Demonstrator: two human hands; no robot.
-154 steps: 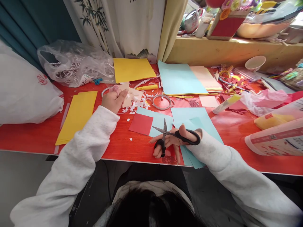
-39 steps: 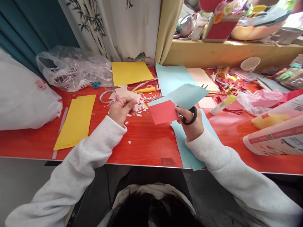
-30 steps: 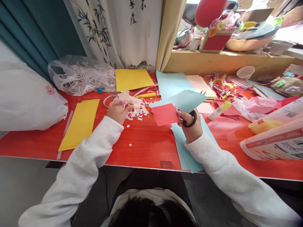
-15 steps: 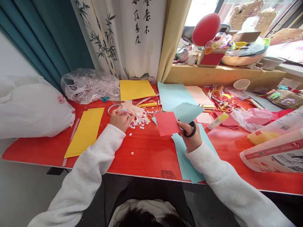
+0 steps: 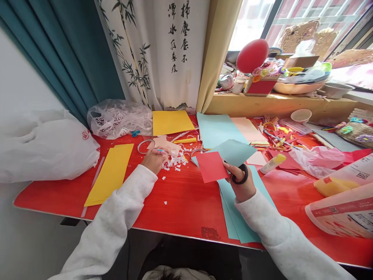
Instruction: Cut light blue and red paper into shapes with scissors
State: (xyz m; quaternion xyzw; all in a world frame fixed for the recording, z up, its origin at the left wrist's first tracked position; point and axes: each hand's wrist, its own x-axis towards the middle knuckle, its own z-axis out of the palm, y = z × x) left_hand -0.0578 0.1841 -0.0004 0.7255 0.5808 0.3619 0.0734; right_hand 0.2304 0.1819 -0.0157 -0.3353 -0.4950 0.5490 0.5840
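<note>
My right hand is closed around scissors with a black handle loop. The same hand pinches a red paper square at its right edge. Just behind the square, a light blue sheet lies close to the fingers; whether they grip it too, I cannot tell. My left hand is closed at a heap of white paper scraps, with a small pale blue and pink thing at its fingertips that I cannot make out. A clear tape roll lies beside that hand.
Yellow paper strips lie at left beside a white plastic bag. More blue sheets sit under my right forearm. A glue stick and a large printed plastic cup stand at right.
The view has tipped upward, so everything sits lower in the picture. Both hands keep nearly the same places on the table, and the right still holds the scissors and red square.
</note>
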